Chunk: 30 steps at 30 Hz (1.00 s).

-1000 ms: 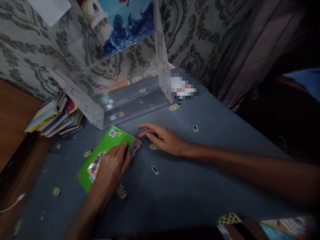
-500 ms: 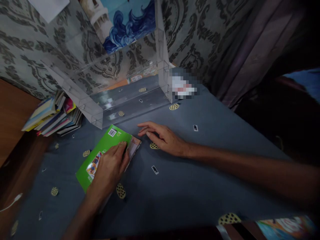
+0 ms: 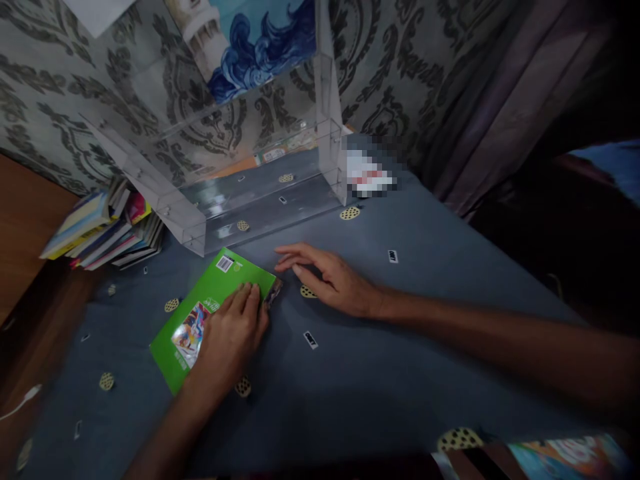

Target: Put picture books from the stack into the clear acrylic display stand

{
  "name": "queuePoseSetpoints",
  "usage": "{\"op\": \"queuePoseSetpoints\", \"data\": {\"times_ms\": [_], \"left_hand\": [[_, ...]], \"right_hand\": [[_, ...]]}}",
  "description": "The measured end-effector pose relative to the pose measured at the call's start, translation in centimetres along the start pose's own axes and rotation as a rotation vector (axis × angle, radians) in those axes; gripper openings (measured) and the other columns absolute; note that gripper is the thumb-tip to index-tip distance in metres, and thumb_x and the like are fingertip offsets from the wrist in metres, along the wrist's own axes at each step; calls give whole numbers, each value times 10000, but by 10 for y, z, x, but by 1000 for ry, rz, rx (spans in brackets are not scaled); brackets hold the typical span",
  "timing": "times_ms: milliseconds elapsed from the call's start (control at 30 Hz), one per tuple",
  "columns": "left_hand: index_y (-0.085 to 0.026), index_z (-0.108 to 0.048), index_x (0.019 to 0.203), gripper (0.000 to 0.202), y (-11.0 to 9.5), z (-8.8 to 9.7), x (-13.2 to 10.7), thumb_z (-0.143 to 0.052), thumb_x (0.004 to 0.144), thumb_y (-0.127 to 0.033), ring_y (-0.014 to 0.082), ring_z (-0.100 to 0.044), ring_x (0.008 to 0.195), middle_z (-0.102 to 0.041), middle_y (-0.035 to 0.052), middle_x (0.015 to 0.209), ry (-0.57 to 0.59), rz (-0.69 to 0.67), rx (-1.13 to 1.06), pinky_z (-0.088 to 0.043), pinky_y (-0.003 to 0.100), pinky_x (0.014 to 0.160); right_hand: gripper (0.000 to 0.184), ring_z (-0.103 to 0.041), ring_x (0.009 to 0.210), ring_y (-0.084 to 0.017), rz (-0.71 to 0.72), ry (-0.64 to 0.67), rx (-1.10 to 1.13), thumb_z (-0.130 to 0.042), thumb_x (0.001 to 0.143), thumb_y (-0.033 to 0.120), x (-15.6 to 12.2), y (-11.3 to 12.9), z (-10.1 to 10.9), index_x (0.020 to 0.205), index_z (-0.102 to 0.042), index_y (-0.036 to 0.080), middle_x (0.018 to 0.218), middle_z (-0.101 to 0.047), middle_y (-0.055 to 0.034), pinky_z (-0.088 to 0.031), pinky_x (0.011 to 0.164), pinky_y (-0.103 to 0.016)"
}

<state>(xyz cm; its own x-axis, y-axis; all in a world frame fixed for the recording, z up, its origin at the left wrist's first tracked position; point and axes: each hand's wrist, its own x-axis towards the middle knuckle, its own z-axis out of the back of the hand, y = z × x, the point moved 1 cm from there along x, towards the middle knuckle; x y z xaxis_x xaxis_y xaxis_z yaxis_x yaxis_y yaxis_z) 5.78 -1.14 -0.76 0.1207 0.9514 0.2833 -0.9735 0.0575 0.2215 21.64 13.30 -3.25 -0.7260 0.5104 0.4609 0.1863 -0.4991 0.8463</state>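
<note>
1. The left hand [image 3: 235, 333] lies palm down on a green booklet [image 3: 200, 313] left of the frame's centre, fingers stretched flat and pressing on its cover rather than curled around it.
2. The green booklet lies flat on the blue-grey cloth [image 3: 400, 347], back cover up with a barcode near its upper corner; a darker page edge peeks out at the fingertips, though the dim light makes it hard to tell what it is.
3. The right hand [image 3: 330, 280] rests at centre frame on the cloth, fingers loosely spread and holding nothing, just right of the booklet.
4. A clear acrylic case [image 3: 240, 167] stands above the hands, upper centre.
5. A stack of books [image 3: 105, 230] sits at the left edge.
</note>
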Motion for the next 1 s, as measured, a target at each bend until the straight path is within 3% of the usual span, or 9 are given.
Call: {"op": "queuePoseSetpoints", "data": {"times_ms": [200,367,533,633,800,1000], "left_hand": [[-44,-669,1136,283,-4,1,1,-490,973,-191,297,-728,1009,-735,206,1109,-37,-24,50,-621,384,826],[-46,-664,1156,297,-7,-3,-1,-489,974,-203,305,-715,1034,-725,214,1122,-39,-12,39,-610,397,850],[-75,-654,1195,312,-7,-3,-3,-505,969,-231,308,-697,1078,-704,215,1180,40,35,10,-605,413,868],[-135,-643,1239,327,3,2,-5,-541,968,-288,301,-668,1140,-692,175,1229,95,79,-89,-586,444,922],[-272,-542,1400,446,22,7,-24,-572,969,-381,347,-482,1381,-556,124,1455,187,169,-201,-440,610,1077],[-256,-496,1441,486,16,0,-42,-547,980,-403,367,-485,1374,-542,146,1466,205,278,-112,-432,633,1072]], "right_hand": [[357,-677,1068,-178,86,33,-69,-432,981,146,-1,3,0,1321,-536,173,1113,-719,-89,-536,920,-344],[329,-662,1068,-218,70,108,-290,-458,980,161,-2,0,-5,1281,-588,183,1117,-719,-99,-531,939,-402],[264,-672,870,-253,89,200,-600,-430,992,184,-6,11,-12,1103,-669,159,943,-727,-120,-559,809,-423],[275,-670,816,-266,162,234,-690,-410,978,141,-13,17,-17,1086,-663,146,888,-721,-128,-569,752,-427],[315,-682,930,-285,222,216,-717,-428,980,163,-15,11,-24,1247,-594,147,1043,-721,-148,-583,802,-455],[345,-651,1104,-294,238,287,-708,-451,986,211,3,4,-34,1311,-557,162,1182,-698,-165,-563,910,-481]]}}
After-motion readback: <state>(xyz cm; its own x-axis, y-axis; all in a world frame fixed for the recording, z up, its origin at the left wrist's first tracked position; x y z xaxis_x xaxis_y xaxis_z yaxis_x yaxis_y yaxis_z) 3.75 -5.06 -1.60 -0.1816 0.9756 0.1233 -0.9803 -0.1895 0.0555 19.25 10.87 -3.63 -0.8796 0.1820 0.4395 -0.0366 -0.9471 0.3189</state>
